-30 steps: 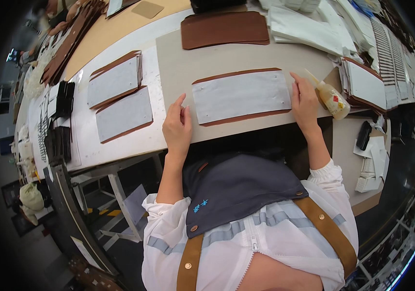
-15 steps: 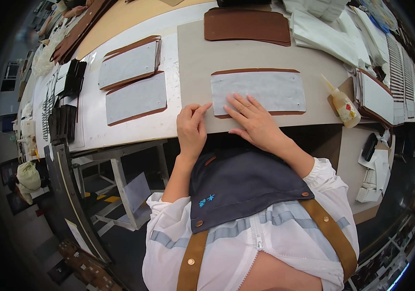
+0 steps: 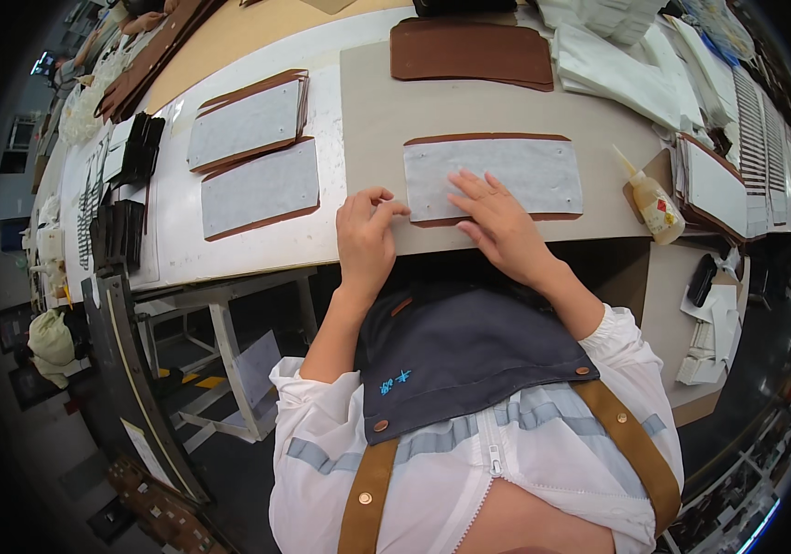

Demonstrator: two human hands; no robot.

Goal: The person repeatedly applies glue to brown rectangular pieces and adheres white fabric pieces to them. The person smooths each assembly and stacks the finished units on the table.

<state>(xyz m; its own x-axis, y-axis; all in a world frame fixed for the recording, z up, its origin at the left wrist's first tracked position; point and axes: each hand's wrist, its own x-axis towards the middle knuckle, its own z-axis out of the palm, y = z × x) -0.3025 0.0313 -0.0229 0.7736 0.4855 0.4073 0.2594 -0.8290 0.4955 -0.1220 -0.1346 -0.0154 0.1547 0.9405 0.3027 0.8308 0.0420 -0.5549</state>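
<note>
A brown leather panel (image 3: 497, 218) with a pale grey-white backing sheet (image 3: 432, 171) lies flat on the beige mat in front of me. Brown strips show along its far and near edges. Fingers spread, my right hand (image 3: 501, 226) is over the panel's near middle, its fingertips on or just above the backing. My left hand (image 3: 366, 235) is beside the panel's near left corner, fingers loosely bent and apart, the index fingertip at the edge. Nothing shows in either hand; whether the left fingertip touches the panel I cannot tell.
Backed panels lie to the left, a stack (image 3: 246, 125) and another (image 3: 261, 189) nearer. A brown leather stack (image 3: 469, 55) sits beyond the mat. Right of the panel are a glue bottle (image 3: 656, 210) lying tilted and more panels (image 3: 714, 189). Black folded pieces (image 3: 121, 235) stand far left.
My right hand has slid slightly right across the backing, and its fingers look more lifted. My left hand's index fingertip has lowered slightly toward the near corner. The panel has barely moved.
</note>
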